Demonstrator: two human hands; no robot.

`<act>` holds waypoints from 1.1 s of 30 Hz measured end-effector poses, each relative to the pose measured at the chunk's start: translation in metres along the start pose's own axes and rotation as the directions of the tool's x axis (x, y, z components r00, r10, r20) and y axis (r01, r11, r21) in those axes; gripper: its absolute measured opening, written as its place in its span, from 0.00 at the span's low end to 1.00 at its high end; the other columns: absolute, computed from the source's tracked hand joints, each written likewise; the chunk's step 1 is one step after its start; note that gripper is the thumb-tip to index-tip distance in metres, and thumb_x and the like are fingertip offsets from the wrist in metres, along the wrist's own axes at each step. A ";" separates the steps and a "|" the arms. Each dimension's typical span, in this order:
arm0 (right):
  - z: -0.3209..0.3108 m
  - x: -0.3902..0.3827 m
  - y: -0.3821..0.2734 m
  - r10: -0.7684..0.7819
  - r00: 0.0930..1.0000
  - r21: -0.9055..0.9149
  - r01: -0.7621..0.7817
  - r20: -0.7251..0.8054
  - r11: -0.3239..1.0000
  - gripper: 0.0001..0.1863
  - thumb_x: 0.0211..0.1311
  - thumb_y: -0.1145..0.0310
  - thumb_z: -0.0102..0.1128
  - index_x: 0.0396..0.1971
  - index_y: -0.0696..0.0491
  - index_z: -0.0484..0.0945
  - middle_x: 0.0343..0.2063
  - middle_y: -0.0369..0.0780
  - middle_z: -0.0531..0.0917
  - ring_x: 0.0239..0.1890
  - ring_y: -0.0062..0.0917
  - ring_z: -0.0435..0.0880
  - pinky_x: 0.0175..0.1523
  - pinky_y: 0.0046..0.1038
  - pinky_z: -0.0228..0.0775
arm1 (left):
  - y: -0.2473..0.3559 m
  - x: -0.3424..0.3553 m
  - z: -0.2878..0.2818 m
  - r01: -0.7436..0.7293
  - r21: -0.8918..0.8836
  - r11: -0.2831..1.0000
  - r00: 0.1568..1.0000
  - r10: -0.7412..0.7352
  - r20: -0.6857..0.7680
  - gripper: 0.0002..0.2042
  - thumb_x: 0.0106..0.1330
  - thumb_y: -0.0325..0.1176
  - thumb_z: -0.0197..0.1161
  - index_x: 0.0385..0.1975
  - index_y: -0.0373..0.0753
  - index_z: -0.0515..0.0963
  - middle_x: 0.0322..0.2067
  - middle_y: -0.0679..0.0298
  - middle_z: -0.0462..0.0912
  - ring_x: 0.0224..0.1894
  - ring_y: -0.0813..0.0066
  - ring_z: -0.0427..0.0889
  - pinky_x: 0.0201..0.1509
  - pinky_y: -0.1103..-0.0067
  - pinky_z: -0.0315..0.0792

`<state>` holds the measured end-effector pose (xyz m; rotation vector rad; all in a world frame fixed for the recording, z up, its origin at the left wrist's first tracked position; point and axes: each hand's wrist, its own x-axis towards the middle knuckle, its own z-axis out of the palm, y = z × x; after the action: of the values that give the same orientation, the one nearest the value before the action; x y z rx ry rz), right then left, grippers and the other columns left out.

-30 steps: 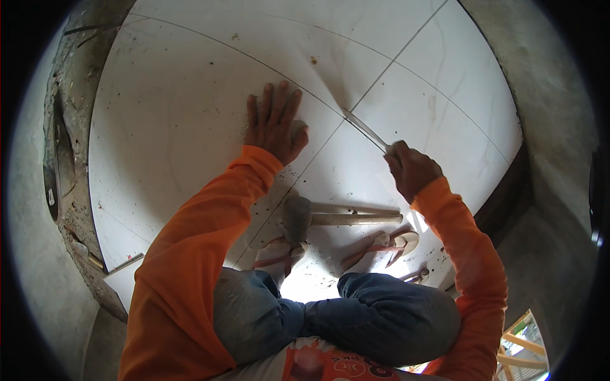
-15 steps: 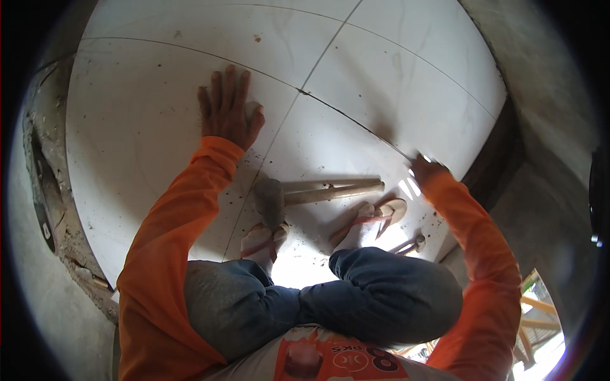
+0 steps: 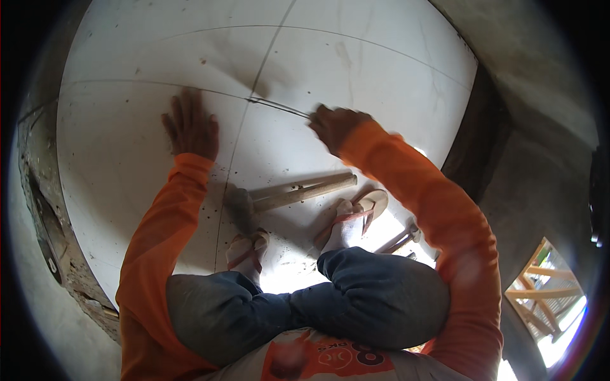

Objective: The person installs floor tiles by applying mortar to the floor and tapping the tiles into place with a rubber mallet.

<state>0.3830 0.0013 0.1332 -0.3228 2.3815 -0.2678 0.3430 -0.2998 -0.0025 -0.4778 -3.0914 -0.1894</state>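
Note:
My left hand point(image 3: 191, 127) lies on the large white floor tiles point(image 3: 127, 209), fingers stretched out and their tips close to a joint between tiles. My right hand point(image 3: 333, 129) is closed low over the same long joint, right of where the joints cross. A thin dark line runs from its fingers toward the crossing; whether that is a slim tool or only the gap, I cannot tell. Between my hands and feet lies a mallet with a dark, rounded head point(image 3: 239, 208) and a pale wooden handle point(image 3: 305, 193).
My feet in flip-flops point(image 3: 363, 213) rest on the tiles close behind the mallet. Another hammer-like tool point(image 3: 406, 236) lies beside my right knee, partly hidden. Rough debris point(image 3: 70, 267) lines the left tile edge, and a grey wall point(image 3: 534, 82) rises at right.
My right hand has moved left and forward along the joint, from near the right tile edge toward the crossing. The view has shifted; my left hand stays flat on the tiles.

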 end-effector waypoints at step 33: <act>0.166 -0.294 0.197 0.782 0.259 0.615 -0.499 -0.567 0.611 0.16 0.68 0.58 0.49 0.33 0.57 0.73 0.23 0.51 0.78 0.28 0.52 0.76 0.31 0.45 0.66 | 0.383 -0.100 -0.054 -0.467 -0.807 0.362 0.694 0.715 -0.081 0.30 0.59 0.42 0.63 0.59 0.33 0.68 0.55 0.52 0.70 0.51 0.58 0.70 0.47 0.68 0.66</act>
<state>0.6763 0.2602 0.1416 1.2695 3.0043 -0.4496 0.5534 0.0260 0.0940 -1.7586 -2.5719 -1.6134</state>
